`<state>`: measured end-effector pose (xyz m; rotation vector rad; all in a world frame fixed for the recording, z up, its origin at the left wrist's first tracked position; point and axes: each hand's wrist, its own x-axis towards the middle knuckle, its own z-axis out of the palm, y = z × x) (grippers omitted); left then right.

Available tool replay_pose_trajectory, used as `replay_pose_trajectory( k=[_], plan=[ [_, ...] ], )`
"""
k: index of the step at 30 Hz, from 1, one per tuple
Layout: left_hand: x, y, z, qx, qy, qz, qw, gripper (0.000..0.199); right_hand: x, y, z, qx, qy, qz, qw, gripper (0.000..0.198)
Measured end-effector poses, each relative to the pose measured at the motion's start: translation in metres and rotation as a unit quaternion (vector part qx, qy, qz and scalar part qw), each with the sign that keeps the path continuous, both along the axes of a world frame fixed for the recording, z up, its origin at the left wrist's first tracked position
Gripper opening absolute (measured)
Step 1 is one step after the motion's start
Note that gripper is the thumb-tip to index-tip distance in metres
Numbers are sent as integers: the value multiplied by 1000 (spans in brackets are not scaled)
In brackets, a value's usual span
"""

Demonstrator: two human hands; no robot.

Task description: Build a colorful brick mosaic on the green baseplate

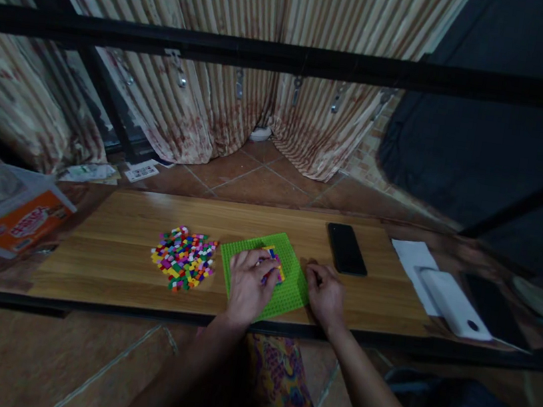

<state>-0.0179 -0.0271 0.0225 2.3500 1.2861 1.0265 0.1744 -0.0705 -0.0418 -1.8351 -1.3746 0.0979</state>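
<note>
A green studded baseplate (296, 286) lies at an angle on the wooden table. Colourful small building bricks (273, 253), yellow, blue and pink among them, form a patch on it. My left hand (248, 288) rests over this patch, its fingers bent and thumb drawn in; the fingers cover part of the bricks, and anything between them is hidden. At the plate's right edge, my right hand (326, 295) is curled with thumb and forefinger together. Whatever it may pinch is too small to make out. Left of the plate sits a pile of loose mixed-colour bricks (183, 258).
A black phone (346, 249) lies on the table (117, 222) behind my right hand. Off its right end are white paper (415, 257) and a white device (454, 303). A clear plastic box (22, 215) with an orange label stands at the left. A dark bar (292, 59) crosses ahead.
</note>
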Motion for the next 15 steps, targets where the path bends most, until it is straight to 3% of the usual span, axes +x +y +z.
replay_pose_trajectory(
  k=[7, 15],
  plan=[
    [5, 4, -17, -34, -54, 40, 997, 12, 0, -1, 0, -3, -8, -2, 1000, 31],
    [11, 4, -18, -64, -104, 61, 991, 9, 0, -1, -1, -2, -11, 2, 1000, 31]
  ],
)
